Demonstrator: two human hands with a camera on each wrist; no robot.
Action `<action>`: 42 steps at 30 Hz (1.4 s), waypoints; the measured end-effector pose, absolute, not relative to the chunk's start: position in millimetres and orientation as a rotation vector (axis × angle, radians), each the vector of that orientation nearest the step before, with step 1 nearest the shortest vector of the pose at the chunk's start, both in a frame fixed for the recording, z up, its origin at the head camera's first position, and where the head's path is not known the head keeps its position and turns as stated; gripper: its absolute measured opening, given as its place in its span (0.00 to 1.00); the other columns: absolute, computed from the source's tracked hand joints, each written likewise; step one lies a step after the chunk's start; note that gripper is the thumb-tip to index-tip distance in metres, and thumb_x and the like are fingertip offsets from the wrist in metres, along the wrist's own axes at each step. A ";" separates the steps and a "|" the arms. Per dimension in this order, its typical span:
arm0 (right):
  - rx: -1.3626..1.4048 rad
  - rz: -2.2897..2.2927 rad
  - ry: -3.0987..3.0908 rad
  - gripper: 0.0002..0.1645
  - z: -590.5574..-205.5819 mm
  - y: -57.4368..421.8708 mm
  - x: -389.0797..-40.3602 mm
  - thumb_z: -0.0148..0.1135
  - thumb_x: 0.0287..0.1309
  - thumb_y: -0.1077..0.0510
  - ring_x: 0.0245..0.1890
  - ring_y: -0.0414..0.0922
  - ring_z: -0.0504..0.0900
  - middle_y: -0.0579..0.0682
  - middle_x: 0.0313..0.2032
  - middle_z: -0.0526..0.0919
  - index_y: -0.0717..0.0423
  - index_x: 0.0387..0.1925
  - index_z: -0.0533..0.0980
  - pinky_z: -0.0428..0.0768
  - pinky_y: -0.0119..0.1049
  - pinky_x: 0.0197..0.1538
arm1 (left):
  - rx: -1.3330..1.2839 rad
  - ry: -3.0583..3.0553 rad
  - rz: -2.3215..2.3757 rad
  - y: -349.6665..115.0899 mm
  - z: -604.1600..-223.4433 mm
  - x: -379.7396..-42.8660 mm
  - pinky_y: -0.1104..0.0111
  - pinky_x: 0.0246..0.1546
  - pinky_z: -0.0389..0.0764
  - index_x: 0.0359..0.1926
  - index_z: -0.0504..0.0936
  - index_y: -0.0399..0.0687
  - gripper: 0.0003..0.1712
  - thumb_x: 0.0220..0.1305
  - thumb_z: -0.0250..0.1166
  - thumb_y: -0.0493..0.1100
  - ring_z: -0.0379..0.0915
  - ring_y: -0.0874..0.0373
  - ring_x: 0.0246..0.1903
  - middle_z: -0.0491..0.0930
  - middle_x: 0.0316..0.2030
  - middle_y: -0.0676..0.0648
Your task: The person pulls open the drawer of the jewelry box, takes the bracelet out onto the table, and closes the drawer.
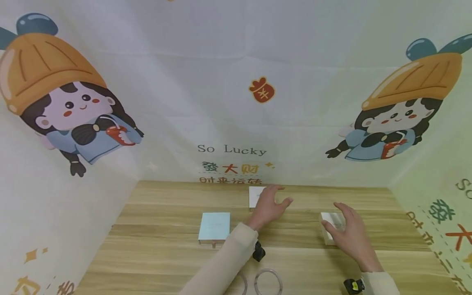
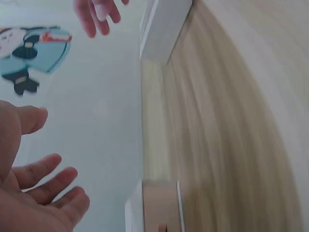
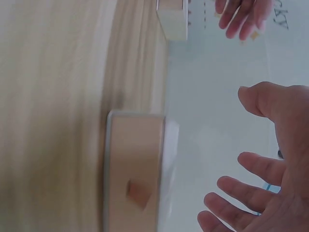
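Observation:
My left hand [image 1: 270, 207] hovers at the back middle, its fingers spread and nothing between them. Behind it, partly hidden, lies a white box [image 1: 254, 198]. My right hand [image 1: 352, 233] is over a second white box [image 1: 333, 221] on the right, thumb and fingers apart around its top. In the right wrist view that hand [image 3: 260, 183] shows loose, parted fingers, and the box's tan drawer front [image 3: 133, 159] carries a small brown tab. The left wrist view has my left hand [image 2: 43, 188] relaxed, with a tan-fronted box [image 2: 161, 205] below.
A light blue box [image 1: 214, 226] with a small tab sits on the wooden table [image 1: 162, 229] left of my left arm. Two pale bangles lie near the front, one clear bangle [image 1: 268, 270] and another partly under the sleeve [image 1: 221, 262]. Printed cloth [image 1: 302, 102] walls surround the table.

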State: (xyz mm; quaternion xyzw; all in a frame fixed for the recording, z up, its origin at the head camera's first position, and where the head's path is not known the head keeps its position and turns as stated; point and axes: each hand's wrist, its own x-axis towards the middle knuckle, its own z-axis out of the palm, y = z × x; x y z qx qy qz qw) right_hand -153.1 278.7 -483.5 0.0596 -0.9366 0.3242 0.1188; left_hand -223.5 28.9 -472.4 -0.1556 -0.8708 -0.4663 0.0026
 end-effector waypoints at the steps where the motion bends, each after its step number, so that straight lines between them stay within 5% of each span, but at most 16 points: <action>1: 0.159 0.950 -2.743 0.41 -484.9 282.3 -151.1 0.68 0.65 0.49 0.68 0.74 0.64 0.74 0.68 0.67 0.70 0.70 0.65 0.65 0.72 0.65 | -0.508 -2.734 -1.481 33.7 -472.2 -221.1 0.50 0.71 0.69 0.69 0.73 0.45 0.29 0.74 0.62 0.52 0.65 0.45 0.72 0.72 0.69 0.42; 12: -0.142 0.987 -2.735 0.40 -502.5 304.7 -129.2 0.65 0.67 0.51 0.60 0.76 0.72 0.79 0.64 0.68 0.73 0.69 0.65 0.73 0.71 0.58 | -0.551 -2.836 -1.629 85.8 -486.8 -205.7 0.61 0.66 0.75 0.69 0.75 0.51 0.28 0.72 0.65 0.51 0.71 0.51 0.67 0.76 0.67 0.51; 20: -0.493 1.200 -2.734 0.43 -508.4 304.5 -116.8 0.60 0.70 0.47 0.63 0.72 0.74 0.78 0.66 0.68 0.74 0.72 0.60 0.73 0.64 0.63 | -0.496 -2.922 -1.633 111.3 -493.6 -207.2 0.66 0.66 0.75 0.67 0.77 0.52 0.26 0.70 0.66 0.49 0.73 0.58 0.66 0.78 0.64 0.52; 25: -0.667 1.220 -2.659 0.41 -514.6 300.6 -113.8 0.61 0.69 0.46 0.58 0.68 0.78 0.76 0.61 0.74 0.73 0.69 0.65 0.81 0.45 0.50 | -0.503 -2.960 -1.576 120.8 -496.5 -208.2 0.69 0.65 0.74 0.66 0.78 0.51 0.26 0.69 0.68 0.48 0.74 0.59 0.65 0.79 0.63 0.51; 29: -0.735 1.190 -2.608 0.38 -519.4 299.8 -112.5 0.62 0.68 0.44 0.55 0.64 0.81 0.72 0.57 0.79 0.70 0.65 0.70 0.73 0.29 0.40 | -0.500 -3.010 -1.521 126.6 -497.7 -206.7 0.69 0.65 0.75 0.66 0.78 0.51 0.26 0.68 0.69 0.47 0.74 0.59 0.64 0.79 0.62 0.51; 36: -0.736 1.123 -2.571 0.29 -524.1 302.4 -113.0 0.66 0.65 0.46 0.36 0.46 0.83 0.67 0.45 0.86 0.67 0.53 0.78 0.71 0.26 0.34 | -0.565 -3.029 -1.392 132.8 -500.2 -205.6 0.71 0.65 0.75 0.66 0.78 0.51 0.28 0.66 0.71 0.45 0.74 0.58 0.63 0.79 0.62 0.50; 42: -0.714 1.152 -2.581 0.30 -525.4 301.6 -112.8 0.64 0.68 0.47 0.44 0.60 0.85 0.70 0.48 0.84 0.71 0.54 0.76 0.72 0.25 0.32 | -0.573 -3.018 -1.378 134.1 -505.1 -207.4 0.71 0.64 0.75 0.66 0.79 0.50 0.29 0.65 0.72 0.44 0.75 0.57 0.62 0.79 0.63 0.48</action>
